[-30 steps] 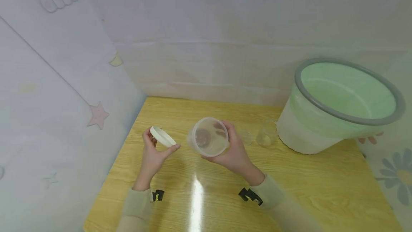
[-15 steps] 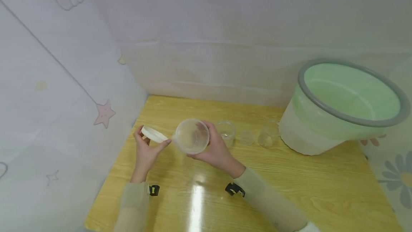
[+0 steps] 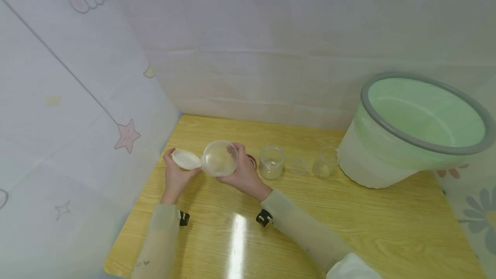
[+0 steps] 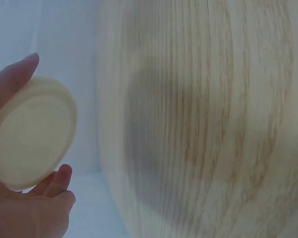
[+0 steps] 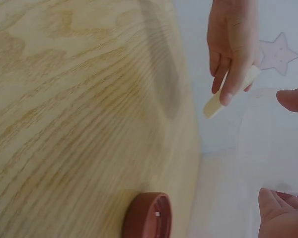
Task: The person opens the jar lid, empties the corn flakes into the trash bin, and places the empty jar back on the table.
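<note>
My left hand (image 3: 175, 184) grips a round cream-white lid (image 3: 186, 159) by its edge, thumb on one side and fingers on the other; the left wrist view shows the lid's (image 4: 35, 134) round flat face. My right hand (image 3: 248, 178) holds a clear plastic jar (image 3: 220, 159), fingers curled round its side and its wide mouth turned up toward the head camera. The jar and lid are side by side above the table, nearly meeting. In the right wrist view the jar (image 5: 268, 148) shows faintly, with the thumb and fingers on opposite sides.
A reddish-brown ring-shaped lid (image 5: 148, 215) lies on the wooden table (image 3: 217, 236), partly behind my right hand. Rightward stand a clear jar (image 3: 272, 162), a small clear disc (image 3: 299, 166) and a clear cup (image 3: 324, 165). A large green-and-white tub (image 3: 372, 162) is at the right, near the wall.
My right hand has carried the jar leftward to the lid, uncovering the clear jar and brown lid behind it. The cream-white lid has tipped to show more of its face.
</note>
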### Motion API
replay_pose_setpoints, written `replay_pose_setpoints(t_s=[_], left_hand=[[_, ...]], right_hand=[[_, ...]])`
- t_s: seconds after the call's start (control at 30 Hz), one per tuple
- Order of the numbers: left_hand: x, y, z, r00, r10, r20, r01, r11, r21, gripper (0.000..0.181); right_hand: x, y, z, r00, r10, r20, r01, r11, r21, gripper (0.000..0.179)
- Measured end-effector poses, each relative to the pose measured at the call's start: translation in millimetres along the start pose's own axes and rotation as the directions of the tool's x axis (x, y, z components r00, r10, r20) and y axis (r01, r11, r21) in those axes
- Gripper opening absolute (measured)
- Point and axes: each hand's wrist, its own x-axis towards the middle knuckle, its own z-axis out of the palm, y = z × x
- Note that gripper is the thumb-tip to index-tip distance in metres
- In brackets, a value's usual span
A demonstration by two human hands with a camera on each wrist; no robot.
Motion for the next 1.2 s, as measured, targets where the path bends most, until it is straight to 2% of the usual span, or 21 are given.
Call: replay_pose_setpoints(t_s=[0.2, 0.33, 0.53, 0.7, 0.87, 1.0, 1.2], left_hand=[[10.5, -6.9, 3.1, 0.996, -0.052, 0.078, 0.043, 0.992, 0.115, 0.120], [12.0, -11.2, 6.5, 0.993, -0.071, 0.091, 0.055, 0.984, 0.168, 0.118], [11.5, -13.3, 5.6, 0.993, -0.090, 0.077, 0.073, 0.977, 0.203, 0.116], [13.1, -10.0, 2.5, 0.993, -0.105, 0.062, 0.089, 0.973, 0.213, 0.114], [15.2, -10.9, 1.2, 0.991, -0.134, 0.027, 0.120, 0.948, 0.295, 0.113], [15.5, -13.0, 0.8, 0.991, -0.134, 0.014, 0.120, 0.925, 0.360, 0.114], [17.1, -15.1, 2.3, 0.992, -0.126, -0.021, 0.124, 0.913, 0.389, 0.113]], right_hand=[[11.0, 16, 11, 0.996, 0.090, 0.009, -0.090, 0.996, -0.018, 0.109], [13.0, 26, 15, 0.993, 0.113, 0.045, -0.111, 0.993, -0.038, 0.110], [20.3, 32, 20, 0.989, 0.110, 0.097, -0.106, 0.993, -0.046, 0.108], [26.0, 30, 22, 0.988, 0.109, 0.110, -0.097, 0.989, -0.110, 0.109], [26.8, 32, 24, 0.985, 0.122, 0.124, -0.095, 0.975, -0.201, 0.111], [26.2, 36, 26, 0.983, 0.126, 0.134, -0.094, 0.970, -0.222, 0.112], [26.3, 43, 28, 0.984, 0.114, 0.138, -0.079, 0.968, -0.238, 0.111]])
